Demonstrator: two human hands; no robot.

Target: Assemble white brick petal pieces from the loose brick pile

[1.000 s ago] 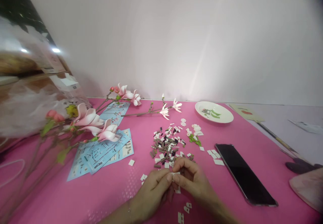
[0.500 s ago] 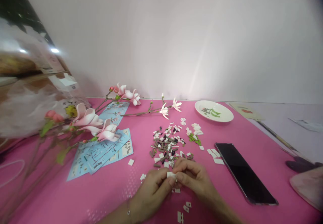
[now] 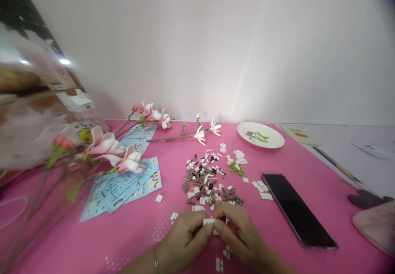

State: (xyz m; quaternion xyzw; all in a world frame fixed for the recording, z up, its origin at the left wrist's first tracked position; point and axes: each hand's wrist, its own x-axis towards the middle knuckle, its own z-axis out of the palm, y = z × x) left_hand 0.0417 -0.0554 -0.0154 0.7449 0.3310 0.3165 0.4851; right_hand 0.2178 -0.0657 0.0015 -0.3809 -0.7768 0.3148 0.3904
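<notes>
- Left hand (image 3: 185, 239): lower centre of the frame, fingers closed, thumb and fingertips pinching one end of a white building-brick piece (image 3: 209, 221)
- Right hand (image 3: 240, 235): just right of the left hand, fingers curled, gripping the other end of the same piece; the fingertips of both hands nearly meet around it
- Held piece: in the air between both hands, above the pink mat (image 3: 92, 241), at lower centre; its exact shape is partly hidden by the fingers
- Left wrist: a thin metal bracelet (image 3: 156, 258) is worn there
- Nearest the hands: a heap of brown, white and black brick pieces (image 3: 206, 179) lies directly above them at centre; loose white pieces (image 3: 219, 264) lie just below the right hand
- Right of the heap: green leaf pieces (image 3: 236, 169) and a smartphone (image 3: 296, 210), lying face up and dark
- Upper right of centre: a white plate (image 3: 261, 135) holding a few green and dark pieces
- Left of the heap: overlapping blue instruction sheets (image 3: 123, 193), partly beneath brick-built pink magnolia stems (image 3: 108, 144)
- Upper centre: a white-flowered brick stem (image 3: 200, 134) lies flat on the mat
- Upper left of the frame: a clear plastic bag (image 3: 31, 101) stands at the mat's edge
</notes>
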